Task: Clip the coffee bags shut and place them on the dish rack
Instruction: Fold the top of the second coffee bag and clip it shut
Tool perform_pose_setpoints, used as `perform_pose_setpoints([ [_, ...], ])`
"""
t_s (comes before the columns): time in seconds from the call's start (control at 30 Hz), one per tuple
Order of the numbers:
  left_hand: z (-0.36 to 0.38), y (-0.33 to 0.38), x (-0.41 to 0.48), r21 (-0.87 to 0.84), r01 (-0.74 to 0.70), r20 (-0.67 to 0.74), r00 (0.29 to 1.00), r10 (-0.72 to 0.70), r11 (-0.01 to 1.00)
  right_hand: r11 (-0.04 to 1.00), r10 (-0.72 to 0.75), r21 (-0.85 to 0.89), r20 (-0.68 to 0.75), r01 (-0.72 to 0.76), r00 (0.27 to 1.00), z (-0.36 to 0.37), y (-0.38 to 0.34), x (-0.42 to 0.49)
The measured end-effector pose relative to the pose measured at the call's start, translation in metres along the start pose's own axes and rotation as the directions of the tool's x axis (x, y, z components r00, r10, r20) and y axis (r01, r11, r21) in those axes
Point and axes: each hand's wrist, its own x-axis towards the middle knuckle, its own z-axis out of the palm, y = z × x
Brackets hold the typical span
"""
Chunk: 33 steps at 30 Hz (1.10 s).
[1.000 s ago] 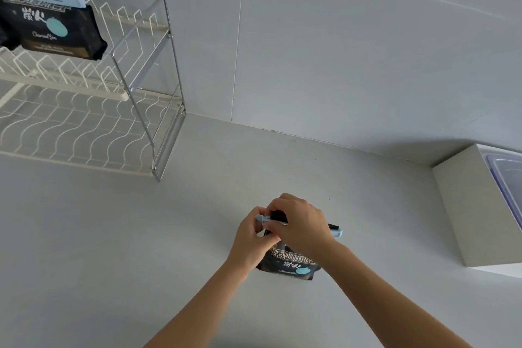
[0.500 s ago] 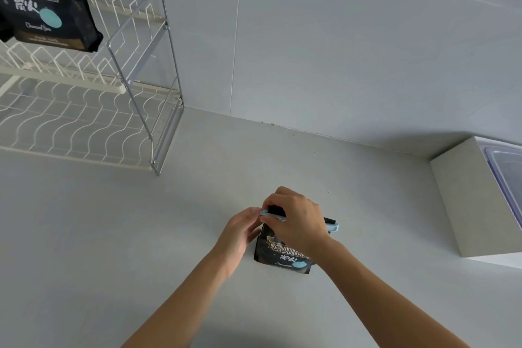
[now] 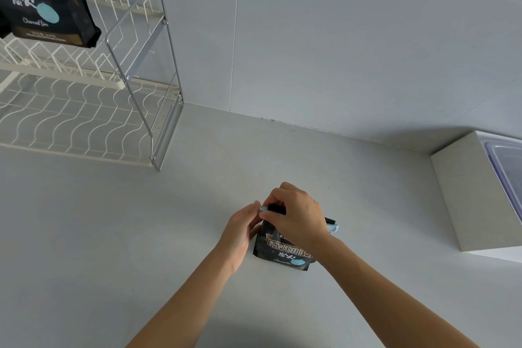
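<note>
Since half a second ago the left hand [image 3: 240,230] has closed in a little on the left tip of the clip, while the right hand [image 3: 296,216] stays curled over the top of the bag.

From the head camera, a small black coffee bag [image 3: 284,254] stands upright on the pale table [image 3: 113,234], in the middle of the bare surface. A light blue clip [image 3: 332,226] runs across its folded top; only its two ends show, because the right hand covers the middle. The right grip is pinched down on the clip and the bag top. The left grip rests with its fingertips against the clip's left end and the bag's side; how firmly it holds cannot be told.

Well apart, at upper left, a white wire dish rack [image 3: 84,121] with a metal end frame stands against the wall [image 3: 339,37]. On its upper tier sits a second coffee bag [image 3: 48,17], black, with a blue clip already across its top. The lower tier of wavy wire holds nothing visible.

At the right edge a white box [image 3: 463,195] sits on the table, with a clear plastic lid [image 3: 508,172] on top; its contents cannot be seen.
</note>
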Motion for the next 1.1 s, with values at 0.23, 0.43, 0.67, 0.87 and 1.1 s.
perform_pose_setpoints([
  [0.23, -0.002, 0.019, -0.001, 0.314, -0.131, -0.031, 0.988, 0.148, 0.94, 0.972, -0.015, 0.236, 0.052, 0.003, 0.999, -0.022, 0.008, 0.0],
  [0.43, 0.001, 0.02, -0.01, 0.449, -0.265, 0.094, 0.964, 0.249, 0.853, 0.988, -0.113, 0.1, -0.037, 0.116, 0.993, -0.018, 0.001, -0.01],
  [0.67, 0.003, 0.001, -0.02, 0.236, -0.221, 0.047, 0.975, 0.216, 0.946, 0.98, -0.155, 0.097, -0.168, 0.173, 0.974, -0.009, -0.001, -0.03],
  [0.87, 0.008, 0.015, -0.016, 0.291, -0.231, 0.03, 0.972, 0.233, 0.928, 0.965, -0.175, 0.164, -0.184, 0.206, 0.967, -0.012, -0.006, -0.024],
  [1.1, 0.01, 0.02, -0.002, 0.335, -0.259, -0.059, 0.954, 0.295, 0.906, 0.944, -0.154, 0.25, -0.245, 0.216, 0.957, -0.002, -0.014, -0.009],
])
